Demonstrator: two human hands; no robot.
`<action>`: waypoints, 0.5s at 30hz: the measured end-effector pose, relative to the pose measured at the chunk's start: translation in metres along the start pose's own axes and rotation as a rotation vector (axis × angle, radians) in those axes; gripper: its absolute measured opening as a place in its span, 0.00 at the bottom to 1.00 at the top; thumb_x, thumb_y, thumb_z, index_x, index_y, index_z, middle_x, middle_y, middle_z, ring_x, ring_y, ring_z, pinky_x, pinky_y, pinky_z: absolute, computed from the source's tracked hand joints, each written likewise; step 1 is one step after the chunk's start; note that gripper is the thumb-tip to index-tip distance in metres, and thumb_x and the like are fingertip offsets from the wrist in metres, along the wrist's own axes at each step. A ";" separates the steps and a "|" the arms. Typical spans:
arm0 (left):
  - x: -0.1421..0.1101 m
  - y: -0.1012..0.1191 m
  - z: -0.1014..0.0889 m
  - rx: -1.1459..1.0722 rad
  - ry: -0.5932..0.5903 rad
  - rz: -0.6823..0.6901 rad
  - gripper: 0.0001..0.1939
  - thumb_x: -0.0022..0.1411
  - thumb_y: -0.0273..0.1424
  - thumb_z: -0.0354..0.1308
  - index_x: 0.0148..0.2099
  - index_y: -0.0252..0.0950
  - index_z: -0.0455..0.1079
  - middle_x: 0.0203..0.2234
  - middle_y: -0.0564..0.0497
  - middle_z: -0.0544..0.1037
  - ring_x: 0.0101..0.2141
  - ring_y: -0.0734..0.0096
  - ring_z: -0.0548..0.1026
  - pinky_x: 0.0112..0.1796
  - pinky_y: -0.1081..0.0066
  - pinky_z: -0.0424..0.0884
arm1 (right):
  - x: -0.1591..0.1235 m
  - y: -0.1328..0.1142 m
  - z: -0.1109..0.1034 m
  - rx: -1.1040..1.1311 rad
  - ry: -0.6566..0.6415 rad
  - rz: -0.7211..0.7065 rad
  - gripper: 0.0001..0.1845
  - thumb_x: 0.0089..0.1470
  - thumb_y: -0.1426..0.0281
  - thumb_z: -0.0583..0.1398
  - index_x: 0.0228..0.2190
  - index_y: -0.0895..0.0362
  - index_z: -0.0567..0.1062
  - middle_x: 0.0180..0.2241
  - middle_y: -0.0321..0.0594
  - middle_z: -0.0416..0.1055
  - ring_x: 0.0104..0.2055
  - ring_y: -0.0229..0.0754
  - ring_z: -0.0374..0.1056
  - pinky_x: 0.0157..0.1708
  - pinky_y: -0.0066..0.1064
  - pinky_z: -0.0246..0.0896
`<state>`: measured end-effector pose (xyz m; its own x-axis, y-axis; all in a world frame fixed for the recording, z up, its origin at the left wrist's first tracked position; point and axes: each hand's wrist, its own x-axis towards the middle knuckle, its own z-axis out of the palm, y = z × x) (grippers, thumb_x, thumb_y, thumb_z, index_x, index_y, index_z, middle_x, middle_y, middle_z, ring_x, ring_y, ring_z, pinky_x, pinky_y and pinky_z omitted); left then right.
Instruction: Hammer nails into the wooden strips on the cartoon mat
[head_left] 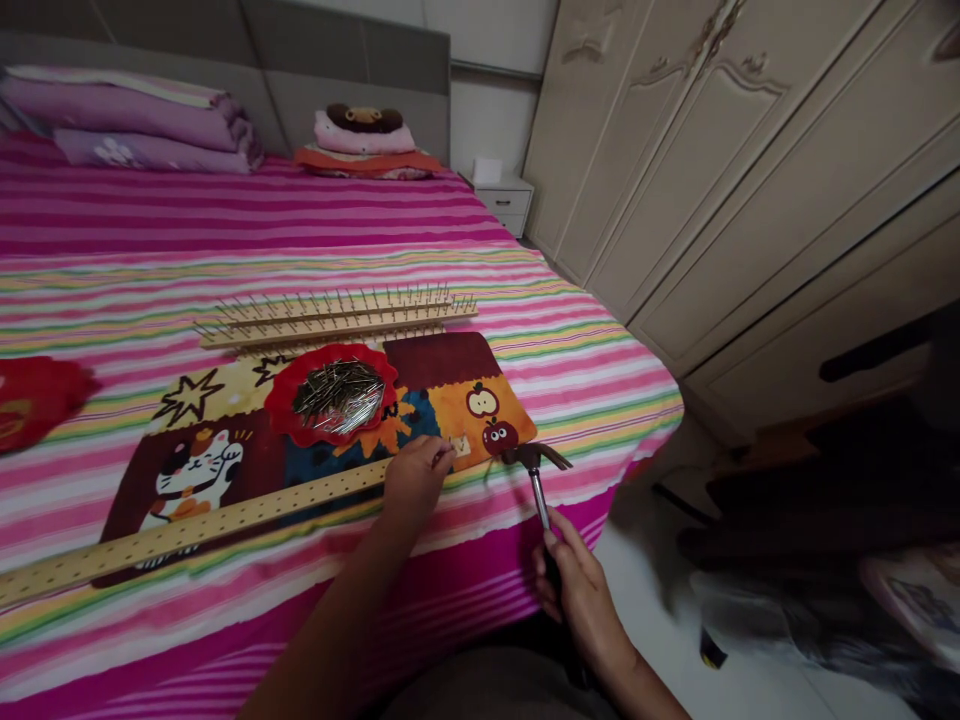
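Note:
My left hand (416,476) rests over the right end of a long pale wooden strip (247,518) with rows of small holes. Its thumb and finger are pinched together on what looks like a nail, mostly hidden by the fingertips. In my right hand (576,580) is a claw hammer (537,485), gripped by its dark handle. The hammer's head is just right of the strip's end, apart from it. Behind my left hand, a red scalloped bowl (281,428) holds many loose nails (341,395). A colourful mat (442,358) with cartoon pictures lies under bowl and strip.
Wooden strips (337,325) bristling with upright nails lie behind the bowl. A red object (41,400) is at the left edge. Folded bedding (150,120) and stacked cushions (367,140) are at the headboard. The bed's edge drops to the floor at right, beside a wardrobe (675,130).

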<state>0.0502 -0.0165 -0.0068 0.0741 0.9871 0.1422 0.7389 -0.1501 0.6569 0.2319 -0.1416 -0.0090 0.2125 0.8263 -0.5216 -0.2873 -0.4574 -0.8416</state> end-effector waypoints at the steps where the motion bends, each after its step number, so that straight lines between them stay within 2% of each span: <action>1: 0.000 -0.001 0.001 0.015 0.004 0.017 0.07 0.57 0.30 0.53 0.30 0.39 0.71 0.29 0.54 0.76 0.33 0.73 0.72 0.34 0.74 0.62 | -0.004 -0.008 0.001 -0.049 -0.024 -0.030 0.31 0.50 0.56 0.56 0.54 0.53 0.60 0.20 0.27 0.60 0.14 0.29 0.50 0.12 0.20 0.40; 8: -0.001 -0.002 0.006 0.081 0.039 0.128 0.07 0.57 0.28 0.53 0.30 0.38 0.71 0.28 0.52 0.75 0.33 0.72 0.71 0.34 0.73 0.63 | -0.009 -0.057 0.012 -0.577 -0.250 -0.455 0.22 0.57 0.60 0.51 0.51 0.53 0.68 0.22 0.32 0.60 0.23 0.35 0.57 0.23 0.26 0.53; 11: -0.002 -0.002 0.007 0.080 0.051 0.156 0.07 0.58 0.29 0.53 0.30 0.38 0.71 0.27 0.53 0.75 0.32 0.73 0.71 0.34 0.73 0.62 | -0.005 -0.064 0.018 -0.665 -0.266 -0.520 0.22 0.58 0.63 0.49 0.53 0.54 0.65 0.22 0.32 0.59 0.23 0.35 0.55 0.23 0.26 0.53; 15: -0.003 -0.003 0.007 0.102 0.047 0.153 0.07 0.58 0.29 0.53 0.29 0.37 0.70 0.26 0.52 0.74 0.31 0.72 0.70 0.33 0.73 0.62 | -0.001 -0.065 0.020 -0.733 -0.308 -0.524 0.22 0.58 0.64 0.48 0.51 0.57 0.67 0.20 0.31 0.56 0.21 0.35 0.52 0.21 0.26 0.50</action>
<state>0.0521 -0.0181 -0.0141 0.1616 0.9490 0.2706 0.7857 -0.2896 0.5467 0.2316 -0.1064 0.0492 -0.1374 0.9872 -0.0811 0.4545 -0.0099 -0.8907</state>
